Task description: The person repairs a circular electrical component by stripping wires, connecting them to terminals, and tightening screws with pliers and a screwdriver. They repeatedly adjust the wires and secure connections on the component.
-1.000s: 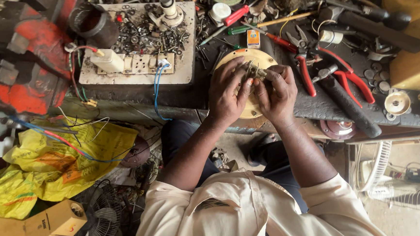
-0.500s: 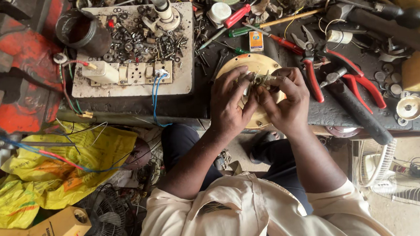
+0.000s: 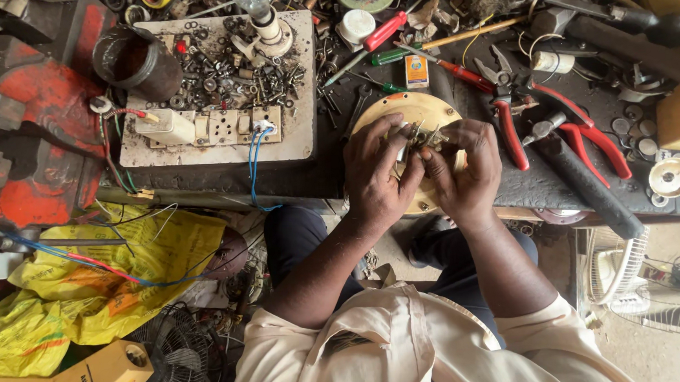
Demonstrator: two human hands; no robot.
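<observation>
My left hand (image 3: 377, 173) and my right hand (image 3: 465, 171) meet over a round cream-coloured plate (image 3: 418, 109) on the dark workbench. Between the fingertips of both hands sits a small metal part (image 3: 423, 137) with thin prongs sticking up. Both hands pinch it, the left from the left side and the right from the right. The plate's lower half is hidden under my hands.
A white board (image 3: 226, 135) with sockets, loose screws and a bulb holder lies left of the plate. Red-handled pliers (image 3: 509, 122) and cutters (image 3: 588, 132) lie right. A red vise (image 3: 29, 131) stands far left. Yellow bags (image 3: 86, 285), a fan grille (image 3: 173, 358) lie on the floor.
The view has shifted slightly, so the bench sits a little lower in frame. My hands stay on the small part over the plate, fingers working it.
</observation>
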